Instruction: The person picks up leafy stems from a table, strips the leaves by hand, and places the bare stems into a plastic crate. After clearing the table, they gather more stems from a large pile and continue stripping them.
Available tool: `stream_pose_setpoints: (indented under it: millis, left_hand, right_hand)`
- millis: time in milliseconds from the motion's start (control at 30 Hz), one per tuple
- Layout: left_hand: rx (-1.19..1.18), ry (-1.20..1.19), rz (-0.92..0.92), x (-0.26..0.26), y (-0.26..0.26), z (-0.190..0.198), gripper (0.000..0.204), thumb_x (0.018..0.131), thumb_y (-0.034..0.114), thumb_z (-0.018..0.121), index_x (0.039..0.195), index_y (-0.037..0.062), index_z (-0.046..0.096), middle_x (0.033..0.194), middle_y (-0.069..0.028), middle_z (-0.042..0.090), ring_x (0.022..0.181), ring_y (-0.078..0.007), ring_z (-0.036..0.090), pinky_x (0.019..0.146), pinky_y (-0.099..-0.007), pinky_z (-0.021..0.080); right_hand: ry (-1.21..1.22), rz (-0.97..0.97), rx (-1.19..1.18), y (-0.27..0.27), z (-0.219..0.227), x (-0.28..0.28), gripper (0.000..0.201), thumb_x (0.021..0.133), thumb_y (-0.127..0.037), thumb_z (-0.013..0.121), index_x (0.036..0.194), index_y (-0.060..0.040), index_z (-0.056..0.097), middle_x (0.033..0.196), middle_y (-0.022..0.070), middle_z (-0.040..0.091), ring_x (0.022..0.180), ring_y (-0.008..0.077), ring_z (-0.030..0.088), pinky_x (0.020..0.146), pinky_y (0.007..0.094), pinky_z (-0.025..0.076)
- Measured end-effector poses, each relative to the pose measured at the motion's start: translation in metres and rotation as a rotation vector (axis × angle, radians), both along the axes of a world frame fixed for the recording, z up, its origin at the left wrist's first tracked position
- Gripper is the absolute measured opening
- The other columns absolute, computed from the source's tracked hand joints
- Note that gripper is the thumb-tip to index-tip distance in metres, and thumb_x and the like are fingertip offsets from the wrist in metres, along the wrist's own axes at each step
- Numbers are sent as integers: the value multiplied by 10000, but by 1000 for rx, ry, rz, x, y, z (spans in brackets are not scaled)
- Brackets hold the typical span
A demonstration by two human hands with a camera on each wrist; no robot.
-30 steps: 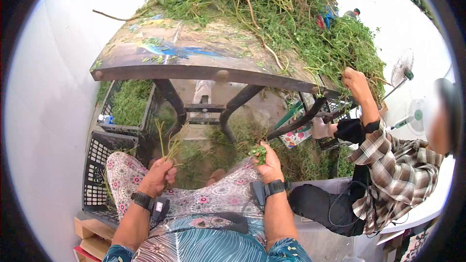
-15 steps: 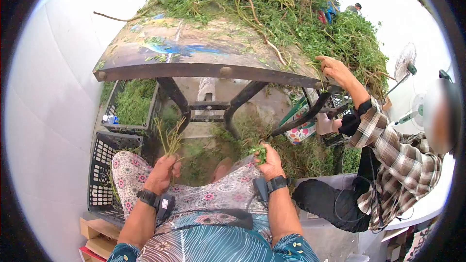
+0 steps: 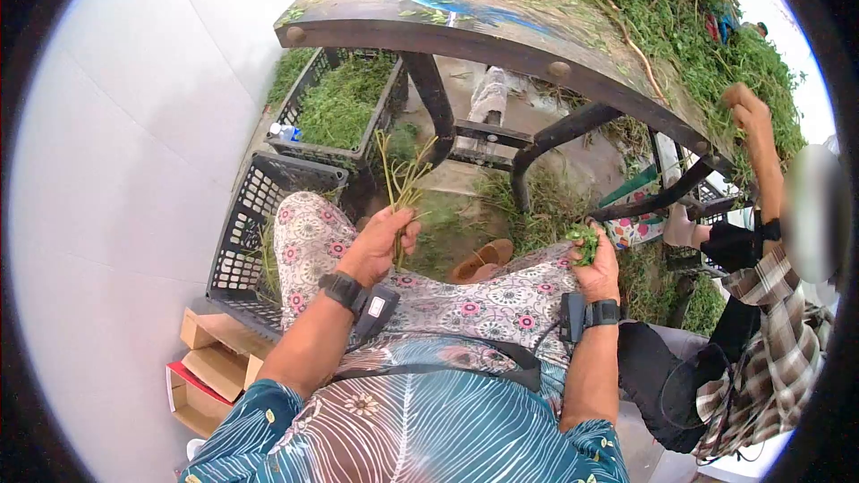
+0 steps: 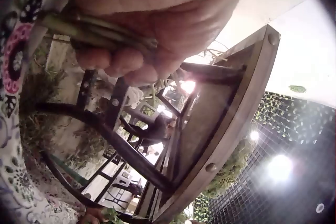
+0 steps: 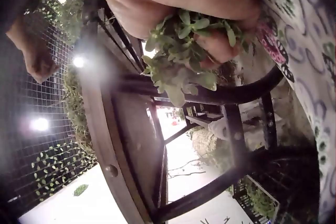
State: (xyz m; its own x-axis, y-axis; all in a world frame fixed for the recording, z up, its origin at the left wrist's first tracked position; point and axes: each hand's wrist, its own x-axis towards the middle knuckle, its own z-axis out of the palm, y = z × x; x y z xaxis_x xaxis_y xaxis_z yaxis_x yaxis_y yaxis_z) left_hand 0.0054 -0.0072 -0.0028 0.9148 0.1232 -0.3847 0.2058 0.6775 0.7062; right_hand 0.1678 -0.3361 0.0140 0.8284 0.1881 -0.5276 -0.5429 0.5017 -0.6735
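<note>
My left hand [image 3: 380, 246] grips a small bundle of bare green stems [image 3: 400, 172] above my left thigh, their ends fanning upward. In the left wrist view, the fingers curl round the stems [image 4: 100, 28] and their cut ends lie against the palm. Over my right knee, my right hand [image 3: 598, 270] holds a bunch of leafy green sprigs [image 3: 583, 243]. The right wrist view has these small rounded leaves [image 5: 181, 56] bulging out between the curled fingers. The hands are apart, in front of the table's near edge.
A wooden-edged table [image 3: 429, 33] stands ahead, bearing a large heap of greens [image 3: 689, 9]. To the left are a black crate [image 3: 240, 250], a second crate [image 3: 288, 154] filled with greens, and cardboard boxes [image 3: 215, 362]. Another person's hand [image 3: 750, 114] is beside the heap at right.
The head view has swung left and down, so the table and both hands appear farther right. Both hands keep their holds. The other person's hand has lifted from the table edge.
</note>
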Motion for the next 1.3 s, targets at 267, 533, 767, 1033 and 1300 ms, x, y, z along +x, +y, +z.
stream_pose_setpoints:
  millis: [267, 533, 767, 1033, 1300]
  left_hand:
    - [-25, 22, 17, 2, -5, 8, 93, 888, 191, 525, 895, 104, 492, 657, -3, 518, 504, -85, 446, 464, -228, 376]
    - [-80, -6, -6, 2, -4, 4, 91, 881, 181, 533, 906, 103, 493, 668, -8, 519, 506, -86, 451, 470, -231, 387]
    - [-75, 16, 4, 6, -7, 5, 97, 884, 181, 531, 905, 98, 486, 670, -11, 518, 505, -84, 449, 469, -219, 380]
    - [-63, 10, 10, 4, -6, 8, 105, 884, 194, 535, 892, 99, 490, 640, -9, 508, 504, -91, 448, 471, -236, 381]
    - [-22, -12, -44, 5, -6, 4, 123, 884, 212, 540, 906, 100, 494, 667, -2, 518, 513, -89, 441, 487, -246, 377]
  right_hand:
    - [0, -26, 18, -4, 0, -2, 90, 839, -188, 568, 864, -111, 527, 719, 18, 555, 573, 130, 516, 436, 266, 347]
    - [3, -33, 17, -1, -4, -1, 109, 842, -193, 571, 892, -109, 524, 719, 8, 548, 580, 124, 505, 439, 265, 352]
    - [-46, 63, -14, -2, -4, -2, 109, 893, -217, 511, 943, -120, 521, 779, -1, 528, 596, 99, 480, 450, 254, 345]
    - [-30, 61, -47, 10, 6, -8, 112, 899, -221, 505, 907, -109, 517, 749, -4, 521, 586, 109, 483, 457, 266, 345]
    - [-22, 22, -58, -1, -15, -2, 113, 862, -197, 543, 921, -101, 529, 757, 13, 537, 589, 128, 485, 455, 276, 342]
